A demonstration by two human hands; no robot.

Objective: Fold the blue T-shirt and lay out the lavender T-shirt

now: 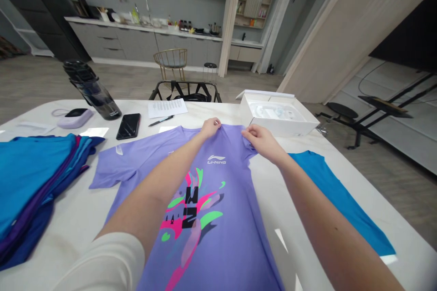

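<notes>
A purple T-shirt (232,200) with a bright pink, green and black print lies front side up on the white table. Its sleeve on the left is spread flat, while the one on the right is bunched up. My left hand (210,127) pinches the shirt near the collar. At the right shoulder, my right hand (260,140) has its fingers closed on the fabric beside the bunched sleeve. My left forearm covers part of the chest print.
A pile of blue and purple shirts (34,177) lies left, a blue garment (341,204) right. Behind are a tumbler (97,95), a phone (129,126), a lilac device (75,119), a pen (161,121), printed paper (167,108) and an open white box (283,122).
</notes>
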